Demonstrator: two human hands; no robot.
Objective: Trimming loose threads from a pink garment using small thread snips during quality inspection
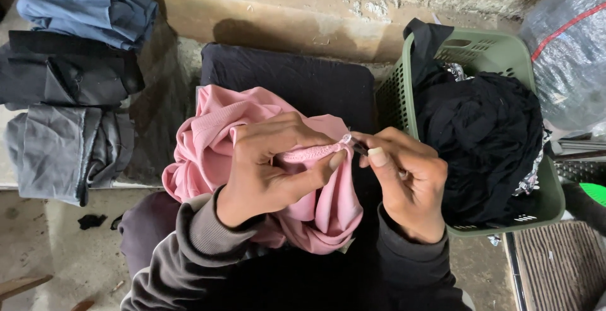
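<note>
Both hands on pink garment

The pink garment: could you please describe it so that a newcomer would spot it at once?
Left of the green basket of dark clothes lies a black cushion. On it, gripped by both hands, bunches the pink garment, the only bright fabric among greys and blacks.

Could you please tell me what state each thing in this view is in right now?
Pink garment: bunched, edge pinched by left hand.
Right hand: fingers closed on a small tool, hard to make out.
Green basket: full of dark clothes.
Folded clothes: stacked at left.
</note>
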